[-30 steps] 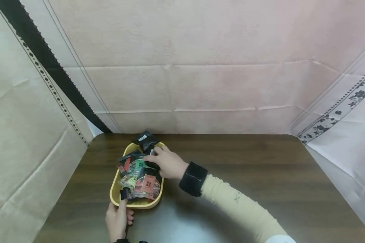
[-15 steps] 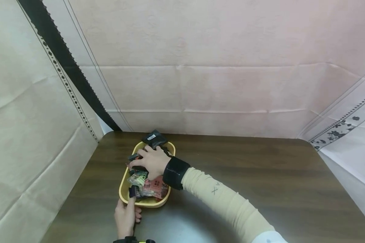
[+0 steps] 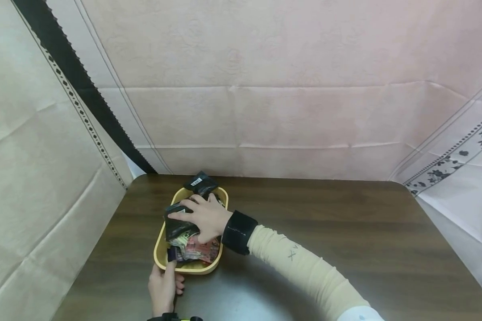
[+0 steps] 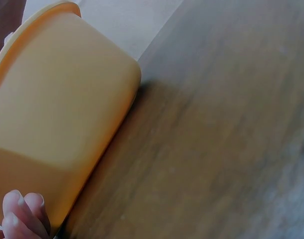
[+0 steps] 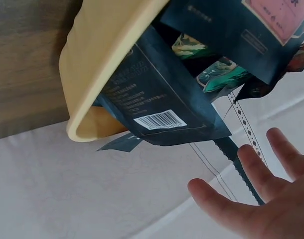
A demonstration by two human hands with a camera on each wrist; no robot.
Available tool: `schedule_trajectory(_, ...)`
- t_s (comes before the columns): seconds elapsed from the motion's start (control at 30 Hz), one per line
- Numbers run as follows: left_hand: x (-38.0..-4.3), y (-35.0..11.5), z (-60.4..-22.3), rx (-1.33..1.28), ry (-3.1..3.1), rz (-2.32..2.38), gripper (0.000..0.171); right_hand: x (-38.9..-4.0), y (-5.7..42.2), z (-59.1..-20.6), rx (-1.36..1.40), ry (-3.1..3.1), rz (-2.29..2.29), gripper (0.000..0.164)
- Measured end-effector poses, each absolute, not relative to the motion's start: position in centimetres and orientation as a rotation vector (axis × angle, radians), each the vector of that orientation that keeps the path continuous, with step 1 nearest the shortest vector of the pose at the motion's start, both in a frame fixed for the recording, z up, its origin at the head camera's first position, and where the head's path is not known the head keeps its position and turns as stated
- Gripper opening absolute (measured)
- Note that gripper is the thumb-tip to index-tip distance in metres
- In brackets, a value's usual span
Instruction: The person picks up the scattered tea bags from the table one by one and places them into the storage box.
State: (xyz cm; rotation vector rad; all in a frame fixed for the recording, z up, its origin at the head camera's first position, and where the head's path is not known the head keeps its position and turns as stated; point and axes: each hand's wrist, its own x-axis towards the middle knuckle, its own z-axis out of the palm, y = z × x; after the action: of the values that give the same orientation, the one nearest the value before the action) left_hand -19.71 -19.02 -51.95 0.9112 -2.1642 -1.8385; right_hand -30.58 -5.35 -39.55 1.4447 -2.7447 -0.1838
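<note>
A yellow plastic tub point(image 3: 159, 255) stands at the left of the table, filled with small snack packets in black, green and pink. My left hand point(image 3: 163, 285) holds its near left corner, thumb at the rim and fingers outside against the wall. The left wrist view shows those fingertips point(image 4: 23, 211) low beside the tub wall. Over the packets my right hand point(image 3: 207, 218) spreads its fingers, seen straight and apart in the right wrist view. A dark packet point(image 3: 176, 225) lies under and left of them. Another dark packet point(image 5: 167, 107) with a barcode leans over the tub's far end.
The brown wooden table point(image 3: 305, 214) extends to the right of the tub. Pale cloth point(image 3: 265, 111) hangs behind it and at both sides, with a black strip point(image 3: 80, 89) at the left.
My right hand has moved left across the tub with its fingers spreading. A dark packet face now shows where green and red labels were. My left hand keeps its place on the tub.
</note>
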Motion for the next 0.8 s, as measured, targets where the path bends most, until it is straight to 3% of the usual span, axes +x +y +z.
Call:
schedule_trajectory(0.37,-20.4,-19.3,-51.8,0.899,-2.207,-1.845,0.039,-30.4,-0.7,-41.2,1.34,-2.716,0.152,0.071)
schedule_trajectory(0.8,-18.5,-22.9,-51.9,0.753,-2.046,-1.923,0.053,-28.4,4.8,-44.8,1.179,-2.823,0.299,0.073)
